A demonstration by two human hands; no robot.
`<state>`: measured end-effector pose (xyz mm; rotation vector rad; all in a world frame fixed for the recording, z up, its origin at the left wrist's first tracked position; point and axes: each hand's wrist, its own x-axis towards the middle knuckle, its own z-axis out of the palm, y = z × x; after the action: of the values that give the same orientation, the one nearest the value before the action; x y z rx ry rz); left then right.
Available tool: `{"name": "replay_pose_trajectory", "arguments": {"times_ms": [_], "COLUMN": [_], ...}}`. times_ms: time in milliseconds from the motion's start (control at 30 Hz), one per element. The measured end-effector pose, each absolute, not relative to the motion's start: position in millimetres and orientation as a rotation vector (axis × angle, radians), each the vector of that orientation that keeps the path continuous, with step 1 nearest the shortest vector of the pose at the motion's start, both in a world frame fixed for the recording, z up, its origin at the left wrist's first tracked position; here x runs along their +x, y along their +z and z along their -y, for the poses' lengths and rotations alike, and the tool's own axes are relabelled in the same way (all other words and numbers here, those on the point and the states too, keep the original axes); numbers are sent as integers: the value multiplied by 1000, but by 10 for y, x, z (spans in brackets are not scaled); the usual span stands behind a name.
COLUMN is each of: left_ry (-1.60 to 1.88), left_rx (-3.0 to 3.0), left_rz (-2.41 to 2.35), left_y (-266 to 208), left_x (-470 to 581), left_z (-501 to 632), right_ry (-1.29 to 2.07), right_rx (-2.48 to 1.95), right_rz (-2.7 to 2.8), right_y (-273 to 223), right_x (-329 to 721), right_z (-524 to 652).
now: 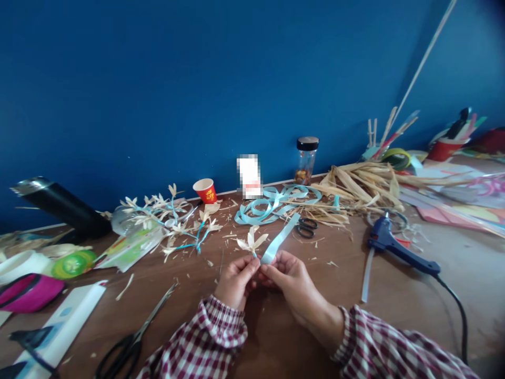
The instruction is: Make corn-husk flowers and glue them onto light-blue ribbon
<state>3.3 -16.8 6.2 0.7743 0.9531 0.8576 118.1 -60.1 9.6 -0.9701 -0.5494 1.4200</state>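
Observation:
Between the fingers of my left hand [239, 279] is the base of a pale husk flower [252, 243], its petals spread upward. My right hand [294, 287] pinches the end of a light blue ribbon [278, 241] close beside the flower's base. Both hands are closed and their fingertips meet; the exact contact of ribbon and stem is hidden by the fingers. From my right hand the ribbon runs up and away toward a loose light blue coil [256, 208] on the table. Small black-handled scissors [306, 227] lie beside the ribbon.
Large scissors [134, 337] lie at left front. Finished-looking flower sprigs [197, 239] lie behind them, near a red paper cup [205, 190]. A blue glue gun [394, 245] with a cord lies right. Dried husks [355, 184] and a lidded jar [306, 160] stand by the wall.

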Motion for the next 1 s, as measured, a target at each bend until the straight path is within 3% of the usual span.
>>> {"name": "replay_pose_trajectory", "arguments": {"times_ms": [200, 367, 533, 1000], "left_ry": [897, 866, 768, 719], "left_rx": [782, 737, 771, 1128], "left_rz": [-960, -1044, -1062, -1202], "left_y": [59, 165, 178, 109], "left_x": [-14, -101, -144, -122], "left_z": [105, 34, 12, 65], "right_ry": [1387, 780, 571, 718], "right_rx": [-1104, -1357, -1292, -1421], "right_rz": [755, 1062, 1534, 1617], "right_y": [64, 124, 196, 171], "right_x": [1289, 1481, 1483, 1464], "right_z": [563, 523, 531, 521]}}
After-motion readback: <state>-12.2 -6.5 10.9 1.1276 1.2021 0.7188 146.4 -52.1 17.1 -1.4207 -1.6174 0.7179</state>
